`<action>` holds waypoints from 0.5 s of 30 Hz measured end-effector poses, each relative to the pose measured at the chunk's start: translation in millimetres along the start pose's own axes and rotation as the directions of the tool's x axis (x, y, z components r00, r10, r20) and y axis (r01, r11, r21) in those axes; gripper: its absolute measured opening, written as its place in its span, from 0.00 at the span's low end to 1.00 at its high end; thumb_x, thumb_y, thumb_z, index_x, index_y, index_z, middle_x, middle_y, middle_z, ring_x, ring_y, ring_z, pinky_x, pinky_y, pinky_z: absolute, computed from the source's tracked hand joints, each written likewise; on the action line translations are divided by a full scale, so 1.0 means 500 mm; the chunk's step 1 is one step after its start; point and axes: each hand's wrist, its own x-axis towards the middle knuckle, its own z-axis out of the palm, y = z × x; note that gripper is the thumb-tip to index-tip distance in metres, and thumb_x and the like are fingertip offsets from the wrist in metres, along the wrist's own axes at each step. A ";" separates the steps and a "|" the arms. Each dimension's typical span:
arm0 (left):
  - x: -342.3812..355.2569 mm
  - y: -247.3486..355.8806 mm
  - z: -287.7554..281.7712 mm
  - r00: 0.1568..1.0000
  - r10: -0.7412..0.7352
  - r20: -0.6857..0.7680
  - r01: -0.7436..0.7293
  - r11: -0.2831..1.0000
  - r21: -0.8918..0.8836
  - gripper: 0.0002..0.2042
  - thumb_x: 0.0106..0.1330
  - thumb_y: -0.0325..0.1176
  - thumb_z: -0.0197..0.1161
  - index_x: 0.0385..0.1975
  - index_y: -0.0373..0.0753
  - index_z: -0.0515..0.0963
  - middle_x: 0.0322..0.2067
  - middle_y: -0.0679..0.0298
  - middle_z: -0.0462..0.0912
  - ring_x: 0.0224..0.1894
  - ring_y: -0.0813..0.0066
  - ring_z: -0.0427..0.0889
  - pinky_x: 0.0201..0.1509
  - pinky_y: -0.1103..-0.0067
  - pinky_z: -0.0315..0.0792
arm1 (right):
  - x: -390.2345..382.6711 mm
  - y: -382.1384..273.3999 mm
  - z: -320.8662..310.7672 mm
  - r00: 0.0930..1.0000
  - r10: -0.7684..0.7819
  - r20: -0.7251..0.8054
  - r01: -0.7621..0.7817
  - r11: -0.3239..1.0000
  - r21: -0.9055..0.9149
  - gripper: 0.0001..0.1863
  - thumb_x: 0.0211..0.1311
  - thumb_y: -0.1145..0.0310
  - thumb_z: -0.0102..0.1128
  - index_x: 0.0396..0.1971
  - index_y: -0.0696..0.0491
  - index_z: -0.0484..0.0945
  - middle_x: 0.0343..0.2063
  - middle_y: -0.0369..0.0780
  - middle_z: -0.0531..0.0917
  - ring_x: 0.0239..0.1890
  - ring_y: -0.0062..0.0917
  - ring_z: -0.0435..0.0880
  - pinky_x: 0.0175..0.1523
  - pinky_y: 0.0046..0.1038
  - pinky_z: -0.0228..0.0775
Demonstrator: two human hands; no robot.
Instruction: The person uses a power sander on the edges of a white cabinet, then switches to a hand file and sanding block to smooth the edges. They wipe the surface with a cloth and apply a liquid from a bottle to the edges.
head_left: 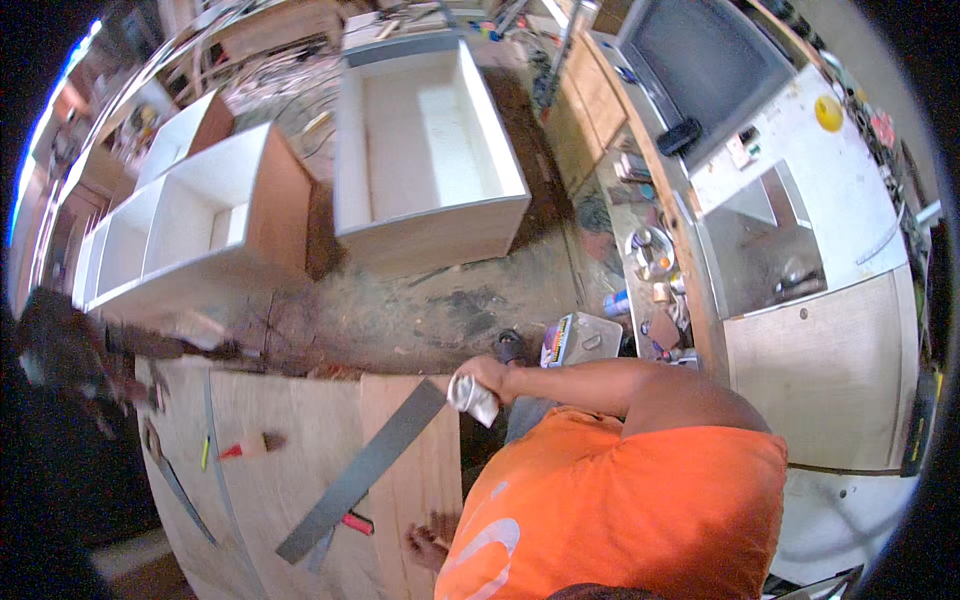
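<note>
My right hand (487,378) is closed around a whitish, can-like container (474,400), tilted above the board's right edge. Low by my orange shirt, my left hand (430,541) is at the plywood board (300,410), fingers apart and holding nothing visible; part of it is hidden by the shirt. A long grey strip (360,475) lies diagonally across the board, its upper end close to the container. Partly under the strip is a red-handled tool (357,523). Farther left are a red-handled brush (250,447), a yellow-green marker (205,453) and what looks like a handsaw (180,490).
A large open cabinet box (430,215) stands on the floor ahead, with a divided cabinet (225,230) left of it. Right of me, a clear plastic tub (585,338) sits near a cluttered bench (655,250). Another person (65,350) is in shadow at the far left.
</note>
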 end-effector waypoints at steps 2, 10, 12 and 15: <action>0.000 0.026 0.168 0.963 -0.135 0.233 0.087 0.975 0.206 0.21 0.68 0.37 0.57 0.56 0.30 0.74 0.38 0.52 0.83 0.37 0.61 0.81 0.42 0.70 0.76 | 0.022 -0.007 -0.204 0.989 0.122 -0.086 -0.104 0.977 0.186 0.13 0.56 0.54 0.61 0.21 0.47 0.81 0.15 0.35 0.76 0.17 0.25 0.74 0.24 0.36 0.68; 0.117 0.290 0.584 0.722 -0.428 0.544 -0.140 0.679 0.721 0.21 0.67 0.37 0.58 0.56 0.30 0.74 0.40 0.50 0.82 0.40 0.58 0.81 0.45 0.69 0.76 | 0.040 0.149 -0.905 0.858 -0.350 -0.376 -0.216 0.418 -0.882 0.20 0.53 0.53 0.66 0.35 0.57 0.85 0.35 0.46 0.86 0.36 0.40 0.85 0.42 0.43 0.76; 0.141 0.340 0.643 0.719 -0.453 0.528 -0.180 0.612 0.770 0.22 0.67 0.38 0.58 0.56 0.30 0.74 0.41 0.50 0.82 0.41 0.58 0.81 0.46 0.69 0.76 | -0.024 0.100 -0.985 0.673 -0.386 -0.631 -0.387 0.544 -0.745 0.24 0.57 0.55 0.62 0.46 0.60 0.79 0.38 0.51 0.84 0.38 0.46 0.84 0.45 0.44 0.77; 0.168 0.393 0.742 0.684 -0.512 0.520 -0.259 0.496 0.829 0.22 0.67 0.38 0.59 0.57 0.30 0.74 0.42 0.49 0.82 0.42 0.57 0.81 0.47 0.68 0.76 | -0.107 0.103 -1.139 0.063 -0.279 -0.958 -0.473 0.837 -0.275 0.23 0.58 0.60 0.59 0.47 0.62 0.77 0.41 0.55 0.83 0.41 0.49 0.84 0.47 0.45 0.77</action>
